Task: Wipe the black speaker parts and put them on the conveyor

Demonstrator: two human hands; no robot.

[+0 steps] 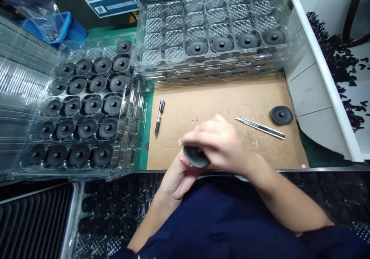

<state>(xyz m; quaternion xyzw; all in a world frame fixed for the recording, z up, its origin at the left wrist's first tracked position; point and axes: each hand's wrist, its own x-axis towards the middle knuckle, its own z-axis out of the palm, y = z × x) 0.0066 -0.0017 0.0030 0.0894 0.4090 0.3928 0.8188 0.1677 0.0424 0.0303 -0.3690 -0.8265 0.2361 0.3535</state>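
A black round cap-like part (196, 158) is between my two hands, above the front edge of the cardboard. My left hand (182, 178) grips it from below, thumb on its near left rim. Over its top lies my right hand (216, 143), slightly blurred, with the fingers curled onto the part; whether they hold something small as well is hidden. To the right of my hands, a slim craft knife (260, 128) rests on the cardboard sheet (185, 97). Another black part (281, 115) lies beyond the knife. A pen (159, 118) lies on the left.
A clear tray (121, 124) on the left holds many black parts. Stacked clear trays (208, 64) stand at the back, with several parts in the front row. On the right, a white bin (320, 66) contains small black scraps (343, 58). A blue box (65, 29) sits back left.
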